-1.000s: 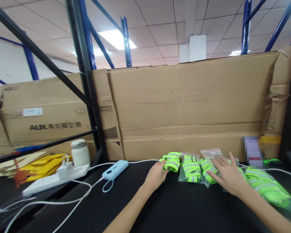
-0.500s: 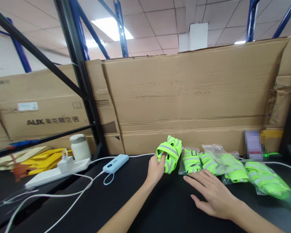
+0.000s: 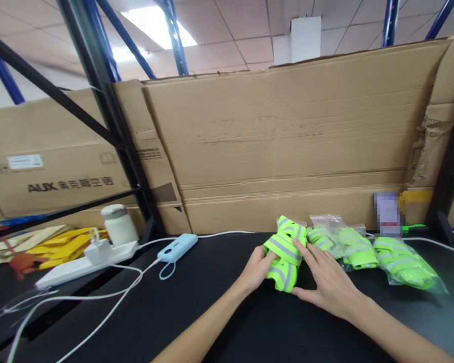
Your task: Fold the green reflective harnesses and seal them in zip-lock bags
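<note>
A folded neon-yellow reflective vest (image 3: 285,252) with grey stripes sits between both my hands just above the black tabletop (image 3: 196,312). My left hand (image 3: 256,269) grips its left side from below. On its right side rests my right hand (image 3: 325,280), fingers spread over the fabric. Just behind and to the right lie several more such vests in clear plastic bags (image 3: 363,249), in a row along the cardboard wall.
A tall cardboard sheet (image 3: 287,136) closes off the back. At the left lie a light-blue power bank (image 3: 177,246), a white power strip (image 3: 83,264) with cables, a white jar (image 3: 115,224) and yellow packets (image 3: 56,247). Dark rack posts (image 3: 109,121) stand left and right.
My left hand lifted the loose vest from the row and brought it toward me. My right hand left the bagged vests and closed in on the vest's right side.
</note>
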{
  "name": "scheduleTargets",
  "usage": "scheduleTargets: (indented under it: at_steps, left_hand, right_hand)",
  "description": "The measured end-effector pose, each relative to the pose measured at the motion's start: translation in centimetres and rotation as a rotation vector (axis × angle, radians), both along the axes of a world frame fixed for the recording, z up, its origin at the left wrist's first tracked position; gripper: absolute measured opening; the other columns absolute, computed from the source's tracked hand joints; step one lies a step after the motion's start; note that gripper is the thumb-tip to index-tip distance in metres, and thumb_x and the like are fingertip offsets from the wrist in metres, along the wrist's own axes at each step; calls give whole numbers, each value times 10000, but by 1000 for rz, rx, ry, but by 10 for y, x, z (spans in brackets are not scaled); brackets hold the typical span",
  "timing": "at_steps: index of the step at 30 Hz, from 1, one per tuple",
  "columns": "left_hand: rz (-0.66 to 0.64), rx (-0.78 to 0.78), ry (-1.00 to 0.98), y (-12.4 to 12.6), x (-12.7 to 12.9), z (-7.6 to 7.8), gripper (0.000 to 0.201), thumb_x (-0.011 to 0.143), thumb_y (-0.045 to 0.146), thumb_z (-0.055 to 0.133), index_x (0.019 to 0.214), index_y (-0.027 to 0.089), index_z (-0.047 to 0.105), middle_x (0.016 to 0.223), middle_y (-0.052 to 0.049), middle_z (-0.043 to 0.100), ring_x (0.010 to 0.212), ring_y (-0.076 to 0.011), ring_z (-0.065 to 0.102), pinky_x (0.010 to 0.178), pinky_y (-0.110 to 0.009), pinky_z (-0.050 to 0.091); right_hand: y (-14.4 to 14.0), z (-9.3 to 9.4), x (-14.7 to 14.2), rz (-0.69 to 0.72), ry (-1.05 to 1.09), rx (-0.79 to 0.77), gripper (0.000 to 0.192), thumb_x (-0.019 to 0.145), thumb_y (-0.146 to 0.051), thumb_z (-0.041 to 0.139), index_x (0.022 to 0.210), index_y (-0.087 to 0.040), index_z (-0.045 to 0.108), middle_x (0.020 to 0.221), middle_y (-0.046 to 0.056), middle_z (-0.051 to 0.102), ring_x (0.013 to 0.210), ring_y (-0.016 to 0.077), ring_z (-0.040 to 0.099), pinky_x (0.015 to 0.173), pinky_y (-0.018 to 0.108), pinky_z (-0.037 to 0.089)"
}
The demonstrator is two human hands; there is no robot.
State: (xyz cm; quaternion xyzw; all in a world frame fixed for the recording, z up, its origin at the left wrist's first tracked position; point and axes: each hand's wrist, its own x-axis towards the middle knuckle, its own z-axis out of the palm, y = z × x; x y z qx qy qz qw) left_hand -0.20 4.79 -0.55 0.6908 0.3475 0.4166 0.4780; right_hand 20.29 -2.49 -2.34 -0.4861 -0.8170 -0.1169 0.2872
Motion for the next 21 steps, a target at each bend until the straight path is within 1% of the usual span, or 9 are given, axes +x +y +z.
scheduleTargets:
  at_steps: [1, 2, 4, 6, 8, 11, 14, 18, 21]
  left_hand:
    - [1, 46, 27, 1, -1, -1, 241, 793, 289, 590, 929, 127, 705, 893, -66, 733, 828, -222, 667, 775, -305, 522]
    - [13, 98, 52, 2, -2, -2, 300, 771, 236, 575, 1030, 142, 693, 1007, -74, 741, 928, -239, 677, 846, -325, 525]
    - [50, 183, 114, 3, -4, -6, 507, 741, 181, 560, 1246, 170, 610, 1199, -88, 711, 1093, -258, 657, 957, -360, 507]
    - [72, 234, 200, 2, -5, -10, 665, 758, 182, 543, 1420, 187, 469, 1272, -100, 684, 1125, -258, 653, 984, -382, 500]
    - [72, 306, 307, -1, -7, -11, 739, 790, 191, 511, 1509, 205, 339, 1268, -100, 680, 1058, -248, 673, 944, -389, 512]
    - [82, 433, 480, -8, -7, -7, 755, 816, 210, 474, 1535, 226, 245, 1251, -108, 666, 998, -269, 675, 863, -399, 519]
    - [138, 497, 603, -13, -6, -1, 744, 814, 252, 478, 1515, 224, 231, 1242, -125, 651, 1027, -316, 665, 850, -428, 513]
    - [216, 538, 646, -15, -4, 1, 749, 789, 256, 482, 1493, 197, 234, 1258, -145, 630, 1054, -336, 654, 880, -465, 522]
    - [244, 612, 620, -15, -4, -2, 797, 772, 242, 494, 1516, 180, 212, 1340, -171, 587, 1152, -344, 624, 934, -473, 522]
  right_hand:
    - [1, -1, 0, -5, -1, 5, 879, 833, -395, 708, 1562, -191, 262, 1357, 204, 582, 1228, 395, 600, 977, 571, 534]
    - [2, -2, 1, -5, 0, 10, 797, 839, -362, 703, 1521, -180, 333, 1351, 207, 583, 1221, 395, 606, 965, 565, 543]
    - [3, -3, 2, 16, 2, 4, 611, 851, -306, 695, 1399, -175, 460, 1334, 205, 588, 1201, 386, 620, 948, 549, 558]
    - [3, -1, 5, 48, 12, -18, 474, 857, -278, 696, 1288, -188, 520, 1324, 194, 586, 1182, 370, 633, 938, 533, 568]
    - [3, 1, 9, 76, 24, -38, 386, 869, -253, 684, 1221, -201, 534, 1333, 185, 572, 1189, 355, 629, 934, 516, 573]
    - [0, 5, 15, 108, 23, -39, 292, 898, -199, 613, 1178, -203, 530, 1394, 192, 530, 1217, 344, 612, 925, 500, 579]
    - [-2, 7, 18, 125, 28, -43, 263, 894, -223, 602, 1146, -190, 533, 1456, 215, 485, 1239, 361, 601, 925, 508, 577]
    - [-1, 6, 17, 144, 49, -72, 235, 918, -359, 628, 1055, -192, 536, 1427, 229, 519, 1202, 369, 630, 896, 508, 588]
    - [0, 6, 16, 176, 82, -73, 104, 954, -300, 566, 975, -207, 526, 1319, 183, 603, 1102, 320, 686, 826, 451, 613]
